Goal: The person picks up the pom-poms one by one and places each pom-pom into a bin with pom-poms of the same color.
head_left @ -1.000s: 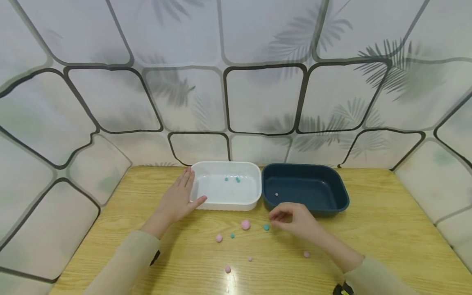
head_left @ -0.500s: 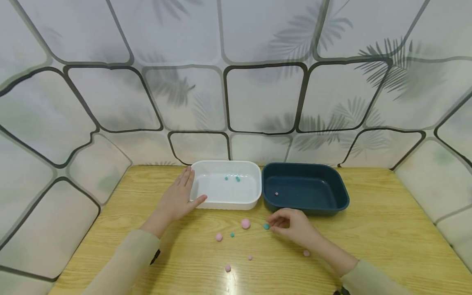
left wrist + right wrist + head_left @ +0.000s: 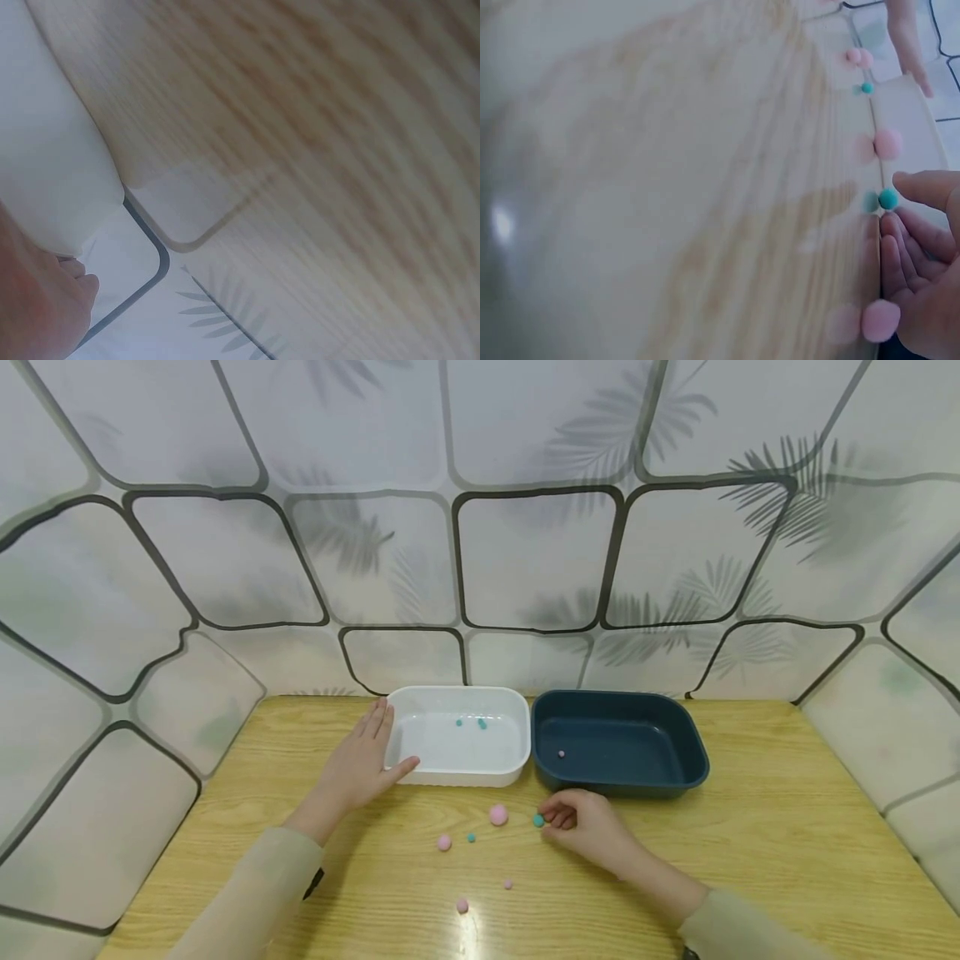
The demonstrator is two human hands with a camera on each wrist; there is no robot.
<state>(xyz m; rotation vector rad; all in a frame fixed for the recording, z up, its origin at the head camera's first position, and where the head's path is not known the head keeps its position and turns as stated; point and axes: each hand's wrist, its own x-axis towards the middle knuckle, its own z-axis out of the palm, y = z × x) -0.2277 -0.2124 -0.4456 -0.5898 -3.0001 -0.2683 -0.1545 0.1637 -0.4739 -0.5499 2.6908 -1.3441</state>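
Note:
My left hand (image 3: pixel 356 770) rests along the left side of the white tray (image 3: pixel 453 778), fingers straight and the thumb over its near rim. My right hand (image 3: pixel 587 828) is low over the table in front of the navy blue tray (image 3: pixel 645 790). Its thumb and forefinger are parted around a small teal ball (image 3: pixel 538 820). The right wrist view shows that teal ball (image 3: pixel 888 198) at the mouth of the gap between thumb and fingertips, the other fingers loosely curled. A large pink ball (image 3: pixel 498 814) lies left of it.
On the wooden table (image 3: pixel 360 893) lie more pink balls (image 3: pixel 444 842) and a smaller teal ball (image 3: pixel 471 837). Several teal bits (image 3: pixel 482 723) are in the white tray, and one tiny pink ball (image 3: pixel 561 754) is in the navy tray. A patterned backdrop (image 3: pixel 536 560) stands behind.
The right hand has shifted slightly left and toward the near side, its fingertips closer around the teal ball. Its forearm now covers the pink ball on the right. The left hand stays put.

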